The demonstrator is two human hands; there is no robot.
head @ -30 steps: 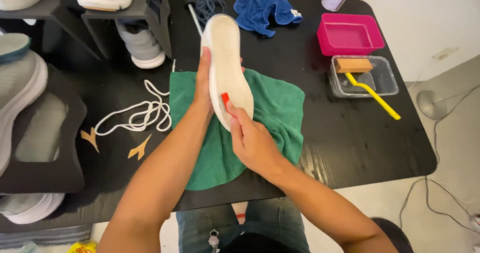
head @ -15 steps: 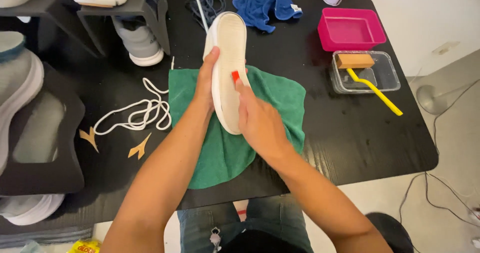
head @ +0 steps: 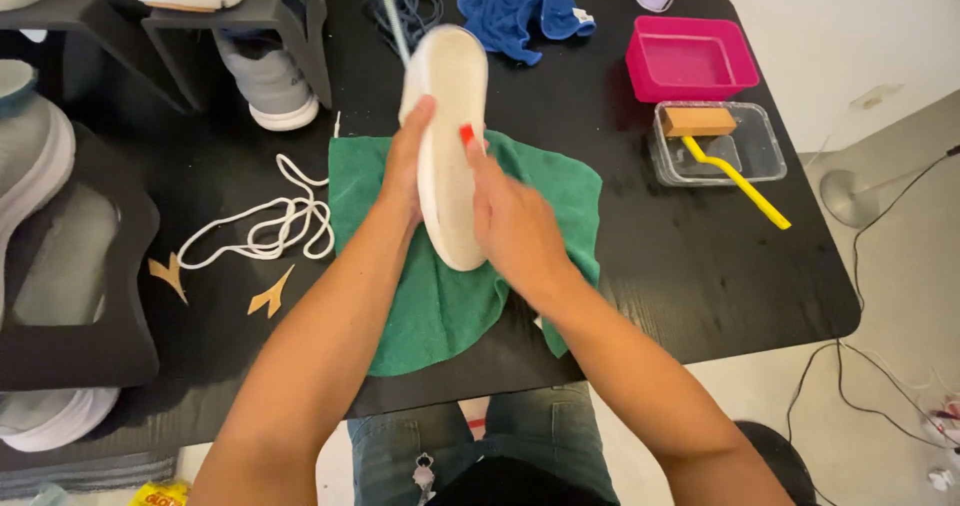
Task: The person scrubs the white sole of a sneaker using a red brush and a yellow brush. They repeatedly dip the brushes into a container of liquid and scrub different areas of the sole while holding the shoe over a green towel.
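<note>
Left hand (head: 405, 171) grips white shoe (head: 447, 136) (sole up); right hand (head: 512, 224) presses it.

I'm looking down at what seems a small shoe-cleaning workspace. The black table (head: 690, 266) carries a green cloth (head: 440, 306) at its middle; left of the cloth lie loose white laces (head: 265, 228), beyond them shoes sit on black stands (head: 240, 11), and to its right are a pink tub (head: 692, 58) and a yellow-handled brush (head: 735, 174).
</note>
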